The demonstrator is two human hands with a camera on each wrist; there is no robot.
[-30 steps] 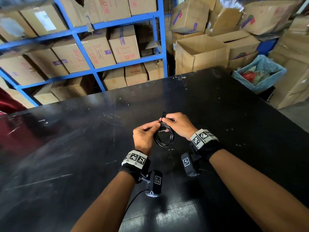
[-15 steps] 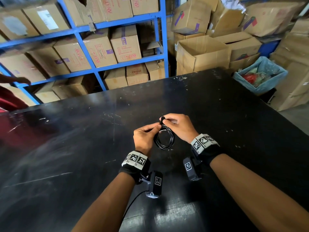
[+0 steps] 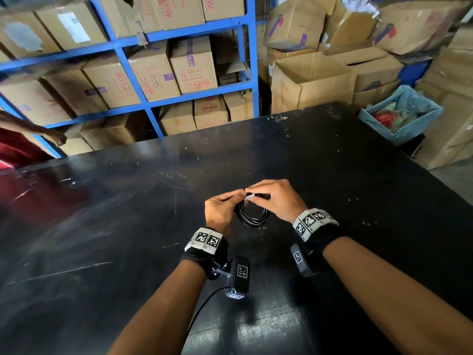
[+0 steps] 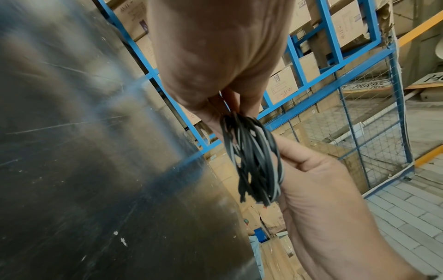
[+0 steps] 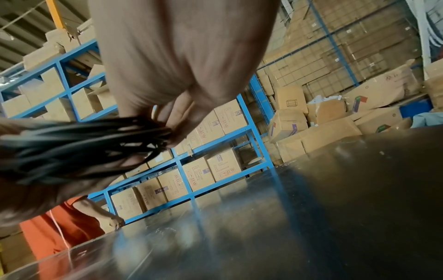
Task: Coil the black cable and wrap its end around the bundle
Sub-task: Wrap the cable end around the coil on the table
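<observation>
A small coil of black cable (image 3: 252, 217) hangs between both hands above the black table (image 3: 128, 239). My left hand (image 3: 222, 209) pinches the top of the bundle from the left. My right hand (image 3: 275, 198) pinches the cable's end, with its pale plug tip (image 3: 249, 196), at the top of the coil. In the left wrist view the looped strands (image 4: 254, 161) hang below my left fingers, with the right palm (image 4: 318, 189) behind them. The right wrist view shows the strands (image 5: 84, 144) running left from my right fingertips (image 5: 175, 132).
Blue shelving (image 3: 153, 119) stacked with cardboard boxes stands beyond the table's far edge. Open cartons (image 3: 309, 80) and a blue-lined bin (image 3: 399, 114) sit at the back right. Another person in red (image 3: 20, 147) stands at the table's left corner.
The cable's end, which stuck up above the coil, now lies down across its top under my right fingers. Both hands stay in place. The other person's hand has come into view at left.
</observation>
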